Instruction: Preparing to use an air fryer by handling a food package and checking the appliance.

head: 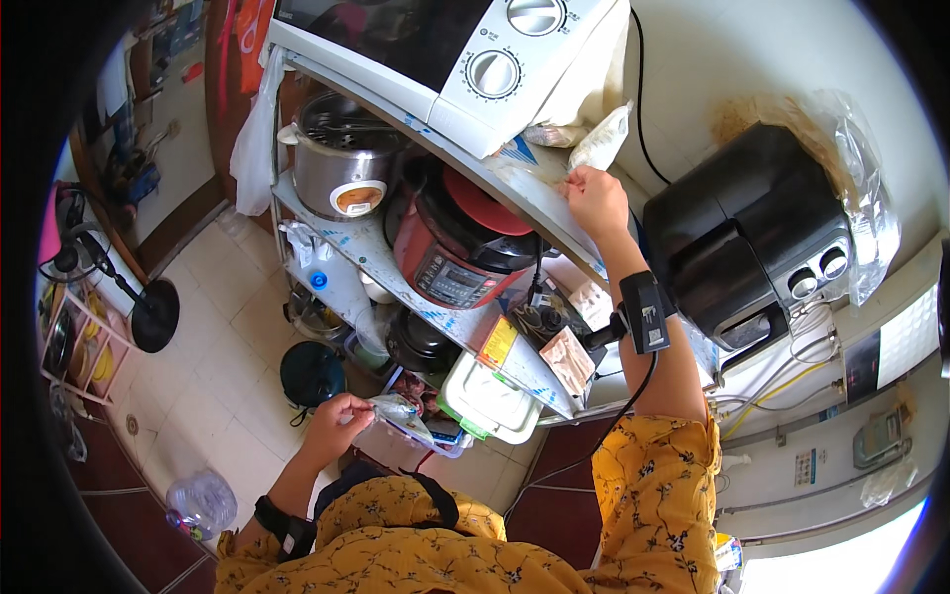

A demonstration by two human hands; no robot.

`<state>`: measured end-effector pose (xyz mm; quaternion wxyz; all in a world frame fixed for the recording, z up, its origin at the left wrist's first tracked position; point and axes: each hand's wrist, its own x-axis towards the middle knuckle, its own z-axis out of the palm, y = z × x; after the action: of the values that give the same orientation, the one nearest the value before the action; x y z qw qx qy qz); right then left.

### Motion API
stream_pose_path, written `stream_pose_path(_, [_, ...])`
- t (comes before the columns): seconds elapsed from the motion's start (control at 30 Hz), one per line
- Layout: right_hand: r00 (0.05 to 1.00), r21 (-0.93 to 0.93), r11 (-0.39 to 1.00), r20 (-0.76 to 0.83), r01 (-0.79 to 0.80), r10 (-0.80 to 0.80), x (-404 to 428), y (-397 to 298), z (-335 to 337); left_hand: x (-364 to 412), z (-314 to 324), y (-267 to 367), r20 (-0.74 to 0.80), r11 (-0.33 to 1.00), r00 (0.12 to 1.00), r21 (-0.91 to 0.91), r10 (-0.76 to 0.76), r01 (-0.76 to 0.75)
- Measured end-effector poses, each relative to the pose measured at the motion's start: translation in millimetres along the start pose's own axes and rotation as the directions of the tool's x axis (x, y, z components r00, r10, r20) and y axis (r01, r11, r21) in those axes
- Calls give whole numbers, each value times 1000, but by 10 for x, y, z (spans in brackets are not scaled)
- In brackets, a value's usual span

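Observation:
My right hand (pixel 596 199) is raised to the top shelf, its fingers closed on the lower end of a small plastic bag with pale contents (pixel 603 141), beside a white microwave oven (pixel 475 70). Lower and to the left, my left hand (pixel 335 427) pinches the edge of a clear plastic bag (pixel 404 416); what is inside it is hard to tell. That bag hangs over a plastic bin (pixel 447 448) holding several packages. Another small bag (pixel 553 136) lies on the top shelf by the microwave oven.
A steel rice cooker (pixel 349 171) and a red electric pressure cooker (pixel 460 245) stand on the middle shelf. At the right is a black air fryer (pixel 742 230). A white lidded box (pixel 493 397) sits below the shelves. On the floor are a large plastic bottle (pixel 202 503) and a dark round container (pixel 312 373).

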<state>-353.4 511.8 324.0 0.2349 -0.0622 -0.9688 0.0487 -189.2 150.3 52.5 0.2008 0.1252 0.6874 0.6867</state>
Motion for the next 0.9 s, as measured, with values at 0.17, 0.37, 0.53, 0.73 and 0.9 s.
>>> stream_pose_path(0.17, [980,-18,994,-172,-106,101,47,-117,100,-140,-92,-40,-79,999,996,-10,-52,52])
stream_pose_path(0.37, [945,-53,985,-295,-162,140,137,-149,115,-233,-237,-30,-159,996,983,-16,-89,87])
stream_pose_path(0.53, [986,46,988,-71,-149,152,128,-94,-69,-291,-284,-54,-164,990,976,-3,-141,143])
stream_pose_path(0.73, [960,690,684,62,-238,272,115,56,-508,-211,-226,-70,-106,989,985,-73,-138,131])
stream_pose_path(0.9, [953,316,914,-79,-253,291,312,242,-378,-73,-174,-23,-73,996,996,-70,-54,49])
